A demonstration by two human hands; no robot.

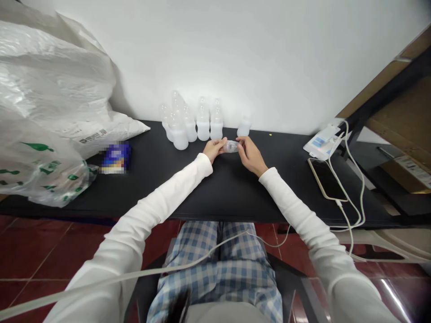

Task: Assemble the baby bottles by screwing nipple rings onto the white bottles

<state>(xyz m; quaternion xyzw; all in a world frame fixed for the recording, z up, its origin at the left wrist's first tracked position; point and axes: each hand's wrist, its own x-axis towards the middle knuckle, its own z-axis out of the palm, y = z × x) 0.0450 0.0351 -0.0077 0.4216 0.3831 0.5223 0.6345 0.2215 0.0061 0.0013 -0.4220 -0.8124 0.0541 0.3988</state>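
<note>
My left hand (214, 150) pinches one end of a small clear plastic piece, rounded like a dome cover (231, 146), above the black table. At its other end, the fingers of my right hand (251, 156) close on the same piece. Its exact kind is hard to make out. Just behind my right hand stands a short milky-white bottle (244, 127) against the wall. To the left, several upright bottles (203, 125) with milky-white bodies and clear domed tops stand in a group near the wall.
A large white plastic bag (43, 89) fills the left side, with a blurred blue packet (116, 157) beside it. On the right lie a phone (326, 179), a white power strip (323, 141) and cables. Cardboard boxes (404, 116) sit on a shelf. One cable crosses my lap.
</note>
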